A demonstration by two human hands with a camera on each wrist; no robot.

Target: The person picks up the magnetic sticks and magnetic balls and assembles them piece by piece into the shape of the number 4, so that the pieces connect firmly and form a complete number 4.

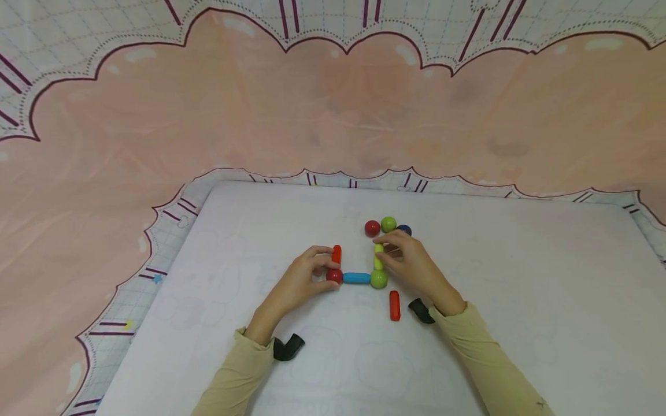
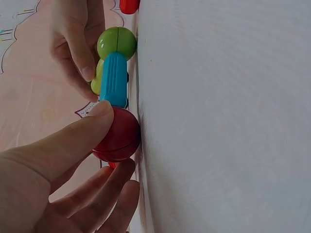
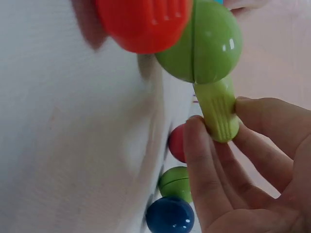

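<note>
A red ball (image 1: 335, 277), a blue rod (image 1: 356, 278) and a green ball (image 1: 378, 279) stand joined in a row on the white table. From the red ball a red rod (image 1: 337, 254) points away from the person; a yellow-green rod (image 1: 378, 257) does the same at the green ball. My left hand (image 1: 304, 274) holds the red ball, its thumb (image 2: 104, 114) pressed on the near side and other fingers beyond it. With thumb and fingers my right hand (image 1: 413, 260) pinches the yellow-green rod, seen close up in the right wrist view.
Beyond the right hand sit a loose red ball (image 1: 372, 228), a green ball (image 1: 388, 224) and a dark blue ball (image 1: 404, 230), partly hidden. A loose red rod (image 1: 395, 305) lies nearer the person. Black wrist pieces (image 1: 288, 347) show beside both sleeves.
</note>
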